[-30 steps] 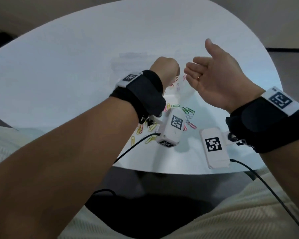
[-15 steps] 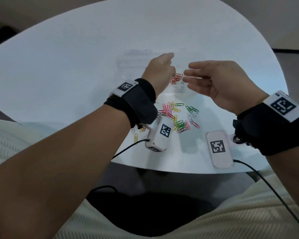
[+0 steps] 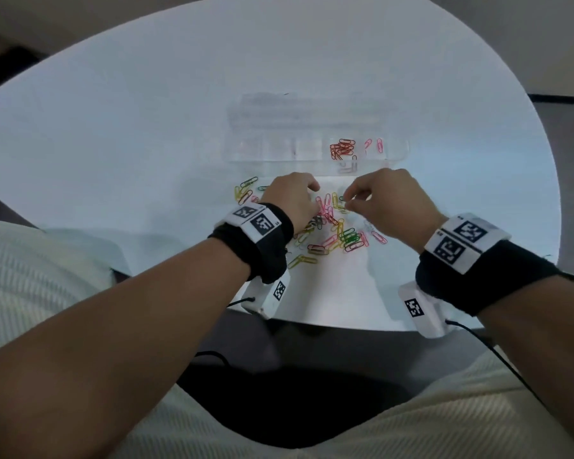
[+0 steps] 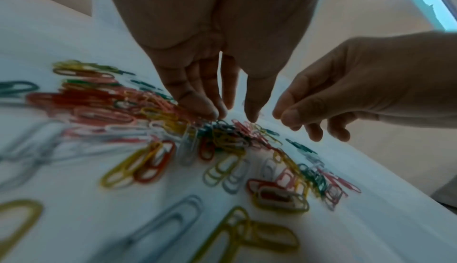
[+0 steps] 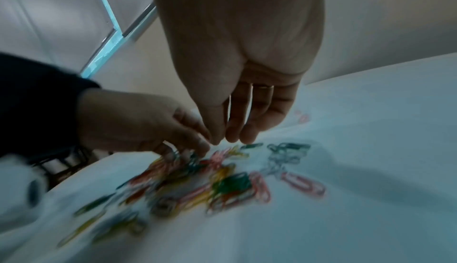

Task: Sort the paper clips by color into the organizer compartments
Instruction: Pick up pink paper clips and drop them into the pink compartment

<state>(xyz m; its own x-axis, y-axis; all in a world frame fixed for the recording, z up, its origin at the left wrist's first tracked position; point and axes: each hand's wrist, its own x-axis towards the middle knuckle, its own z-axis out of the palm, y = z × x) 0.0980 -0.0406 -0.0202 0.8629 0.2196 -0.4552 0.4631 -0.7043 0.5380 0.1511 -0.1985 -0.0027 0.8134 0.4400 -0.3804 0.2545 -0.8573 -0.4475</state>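
A loose pile of mixed-colour paper clips (image 3: 332, 226) lies on the white table, close to me. Behind it stands a clear organizer (image 3: 279, 150); one compartment holds red clips (image 3: 342, 149), the one to its right two pink clips (image 3: 373, 145), and a pale clip (image 3: 349, 166) lies in front of them. My left hand (image 3: 307, 193) points down into the pile, with fairly straight fingertips (image 4: 252, 115) touching clips. My right hand (image 3: 348, 201) hovers at the pile's far edge beside a green clip (image 5: 252, 146), thumb and forefinger close together. Whether they hold a clip is hidden.
The round white table (image 3: 146, 144) has bare surface to the left, right and behind the organizer. Its near edge (image 3: 328, 324) is just below my wrists, with my lap under it. Stray yellow and green clips (image 3: 246, 190) lie left of my left hand.
Both hands have dropped from above the organizer back toward me onto the loose pile. The right hand, spread open before, now has thumb and forefinger drawn together.
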